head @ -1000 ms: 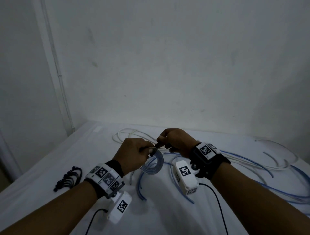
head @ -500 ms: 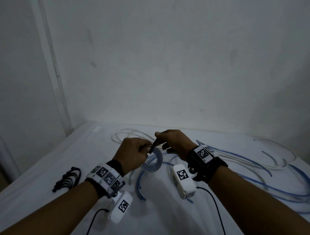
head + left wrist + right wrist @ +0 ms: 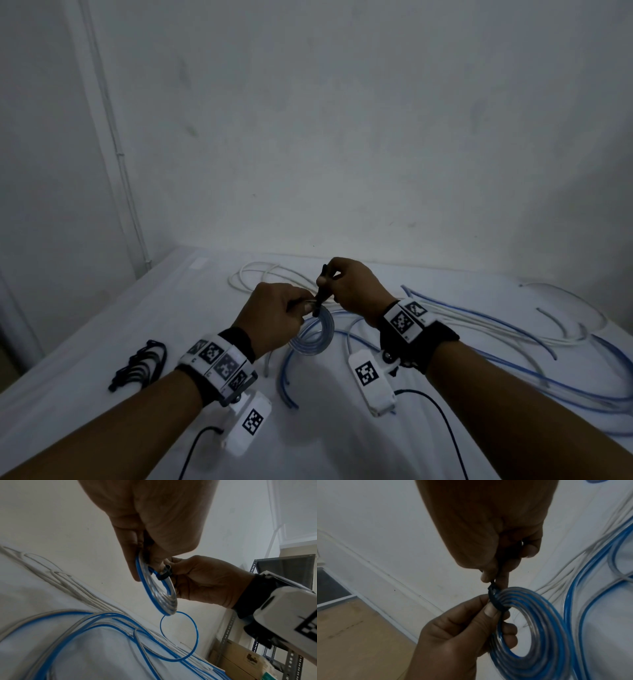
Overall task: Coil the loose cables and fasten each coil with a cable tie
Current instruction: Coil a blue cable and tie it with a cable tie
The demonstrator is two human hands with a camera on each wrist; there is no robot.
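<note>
Head view: we are cinching a thin black plastic cable tie [image 3: 321, 291] around a glossy clear-and-blue coiled cable [image 3: 313, 337].
Our left hand [image 3: 274, 317] is gripping the coil above the white table [image 3: 85, 342]; right hand [image 3: 352, 287] fingers are pinching the tie's tail. Loose white and blue cables [image 3: 496, 329] are sprawling right.

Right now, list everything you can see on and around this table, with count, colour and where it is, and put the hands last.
coil: one, blue and clear cable, held above the table between both hands.
cable tie: one, black, wrapped round the top of the coil, its tail pointing up.
loose cables: several, blue and white, count unclear, spread over the table's far and right side.
spare ties: a black bundle, count unclear, on the table's left.
table: one, white cover, against a white wall.
metal shelf: one, grey, right of the table, cardboard boxes below.
left hand: pinches the coil beside the tie.
right hand: pinches the tie's tail.
</note>
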